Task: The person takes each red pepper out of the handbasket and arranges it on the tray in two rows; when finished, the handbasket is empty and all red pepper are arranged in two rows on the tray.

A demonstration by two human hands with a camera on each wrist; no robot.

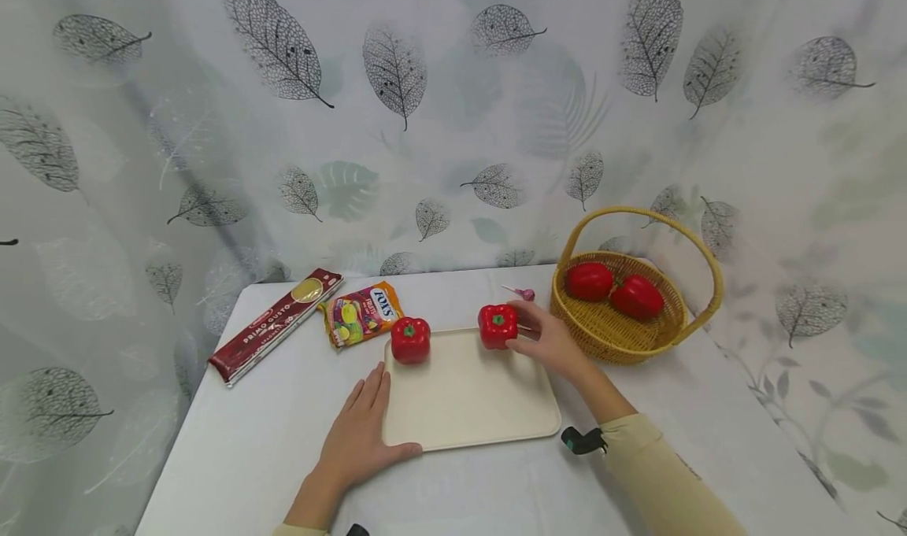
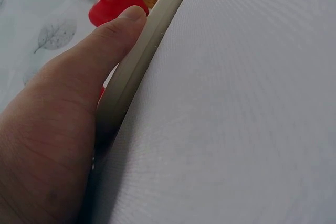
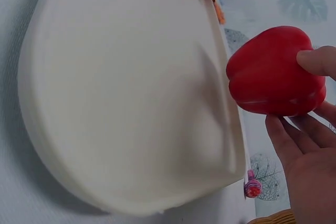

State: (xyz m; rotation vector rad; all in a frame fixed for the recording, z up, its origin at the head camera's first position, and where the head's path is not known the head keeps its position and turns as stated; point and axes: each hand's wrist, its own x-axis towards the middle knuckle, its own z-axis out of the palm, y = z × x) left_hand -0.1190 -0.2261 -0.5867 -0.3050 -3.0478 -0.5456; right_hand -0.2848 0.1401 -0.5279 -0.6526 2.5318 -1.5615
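A red bell pepper (image 3: 273, 74) is pinched between the thumb and fingers of my right hand (image 1: 544, 339), over the far right part of a cream tray (image 1: 468, 402). Its shadow falls on the tray in the right wrist view. Another red bell pepper (image 1: 410, 341) sits in the tray's far left corner. My left hand (image 1: 357, 434) lies at the near left corner of the tray, fingers straight along the left side and thumb along the front rim. The left wrist view shows that thumb (image 2: 113, 35) against the tray's edge.
A wicker basket (image 1: 602, 343) with a tall handle stands at the right, holding two red peppers (image 1: 638, 297). Behind the tray lies a wrapped lollipop (image 1: 525, 293). To the left are a Fox's candy bag (image 1: 361, 314) and a spaghetti packet (image 1: 276, 326). A leaf-patterned curtain (image 1: 439, 127) hangs behind.
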